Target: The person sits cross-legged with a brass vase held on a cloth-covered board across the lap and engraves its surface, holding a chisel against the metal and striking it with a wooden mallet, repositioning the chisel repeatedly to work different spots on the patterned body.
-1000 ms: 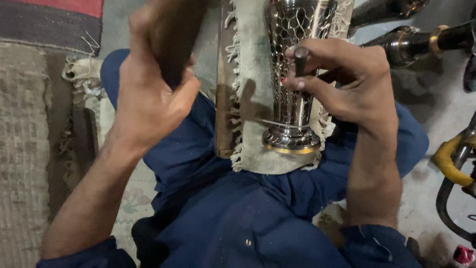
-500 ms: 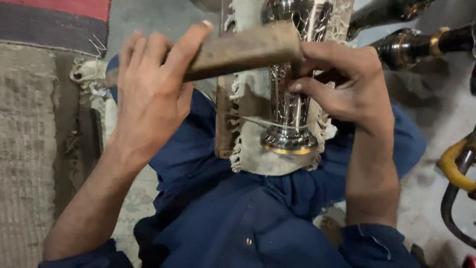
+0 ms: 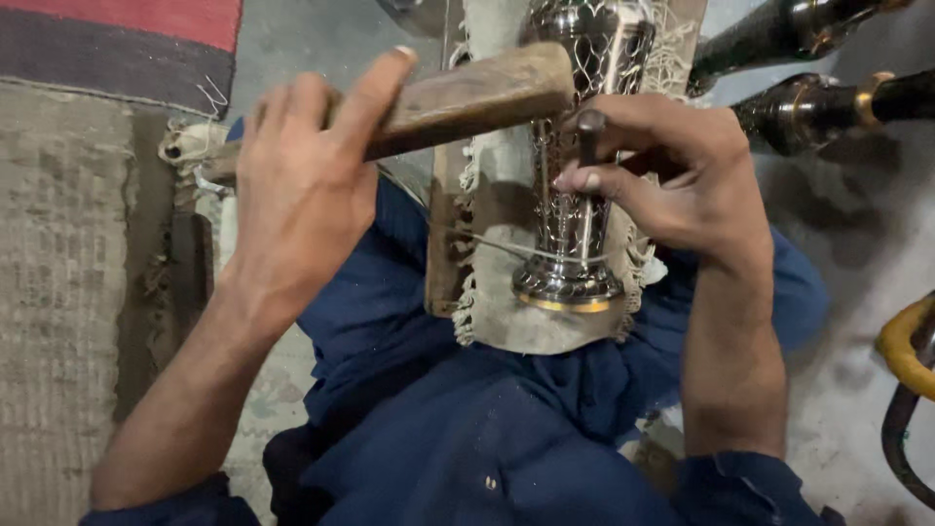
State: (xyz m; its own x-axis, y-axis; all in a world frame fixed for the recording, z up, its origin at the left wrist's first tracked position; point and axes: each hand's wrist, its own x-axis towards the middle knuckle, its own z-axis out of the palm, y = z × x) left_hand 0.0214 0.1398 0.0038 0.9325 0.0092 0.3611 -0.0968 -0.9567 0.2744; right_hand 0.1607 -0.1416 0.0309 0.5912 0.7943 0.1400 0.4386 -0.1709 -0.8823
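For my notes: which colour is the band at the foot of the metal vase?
Gold, on the silvery vase; the head view shows the band.

Your left hand (image 3: 302, 185) grips a worn, matt brown wooden mallet (image 3: 458, 97); your right hand (image 3: 672, 180) steadies a dull dark metal punch (image 3: 589, 131) against the glossy, engraved silver metal vase (image 3: 575, 195), which rests on frayed, rough beige cloth (image 3: 497, 195).
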